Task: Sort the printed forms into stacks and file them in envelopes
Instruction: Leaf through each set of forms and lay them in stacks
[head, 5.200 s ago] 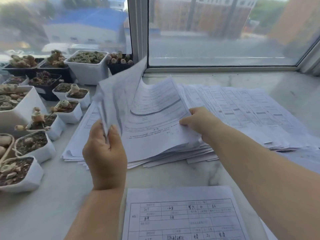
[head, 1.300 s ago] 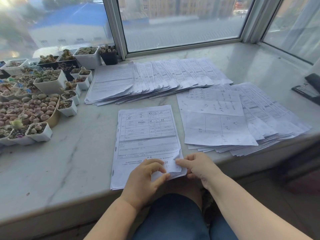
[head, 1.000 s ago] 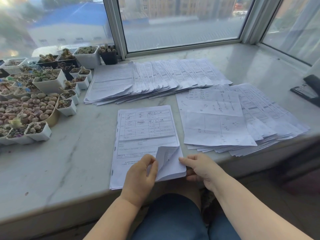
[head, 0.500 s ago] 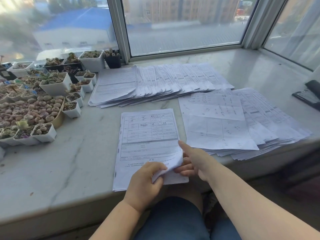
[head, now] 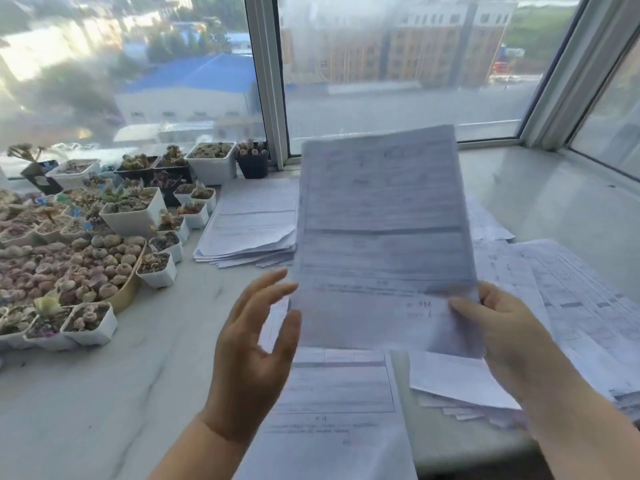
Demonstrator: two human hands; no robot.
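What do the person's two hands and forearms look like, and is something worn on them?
Both forearms are bare up to the picture's lower edge: no sleeve shows. The left hand and the right hand wear no gloves. No ring, watch or bracelet shows on the fingers or wrists. The nails look short and plain, though the picture is slightly blurred.

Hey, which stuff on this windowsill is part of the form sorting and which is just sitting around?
Part of the job:
- lifted form, pinched by the right hand
- near stack
- fanned back stack
- right-side stack
- left hand, open beside the sheet

Just sitting around:
- potted succulents
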